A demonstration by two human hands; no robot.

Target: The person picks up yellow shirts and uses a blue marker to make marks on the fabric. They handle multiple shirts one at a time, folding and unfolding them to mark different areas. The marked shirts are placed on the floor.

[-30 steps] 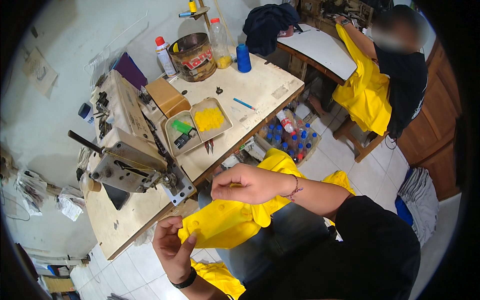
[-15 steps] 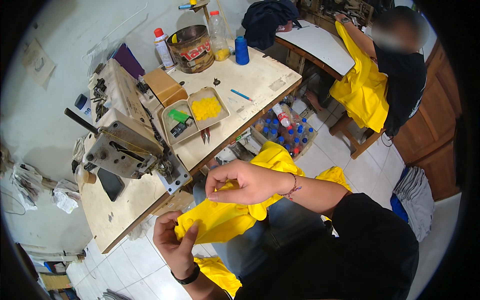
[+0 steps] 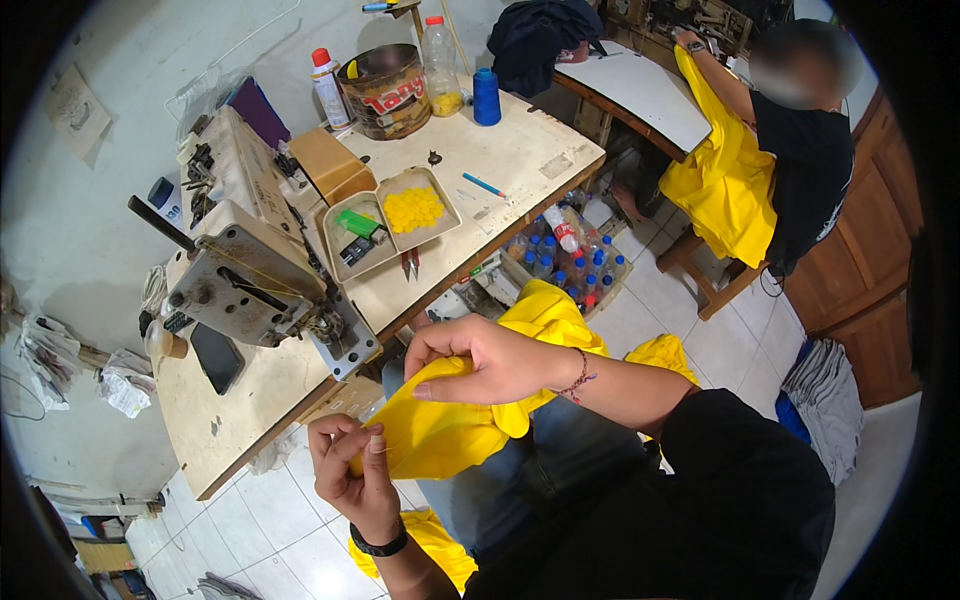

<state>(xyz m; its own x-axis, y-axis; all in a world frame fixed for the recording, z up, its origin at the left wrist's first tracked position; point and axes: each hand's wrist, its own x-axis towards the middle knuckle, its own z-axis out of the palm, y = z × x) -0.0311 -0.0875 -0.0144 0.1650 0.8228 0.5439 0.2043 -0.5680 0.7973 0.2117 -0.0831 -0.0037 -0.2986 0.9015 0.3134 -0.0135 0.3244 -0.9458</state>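
Note:
A yellow garment [image 3: 445, 435] lies across my lap, its front part stretched between my two hands. My left hand [image 3: 352, 470] pinches its near left corner between thumb and fingers, and a thin loose thread shows beside the thumb. Closed on the upper edge is my right hand [image 3: 480, 362], with the thumb on top and the fingertips partly hidden by the cloth. More of the garment spreads beyond my right wrist and hangs below my left forearm.
A sewing machine [image 3: 245, 275] stands on the table [image 3: 520, 150] to the left. Near it are a two-part tray [image 3: 398, 258] with yellow buttons, thread snips [image 3: 410, 264], a phone [image 3: 216, 357] and a blue thread cone [image 3: 486, 98]. Bottles fill a crate [image 3: 610, 292]. Another person [image 3: 800, 165] handles yellow cloth.
My left thumb and fingers have shifted to a tighter pinch at the corner. A button that showed near them is out of sight. My right hand has turned slightly, lifting the upper edge.

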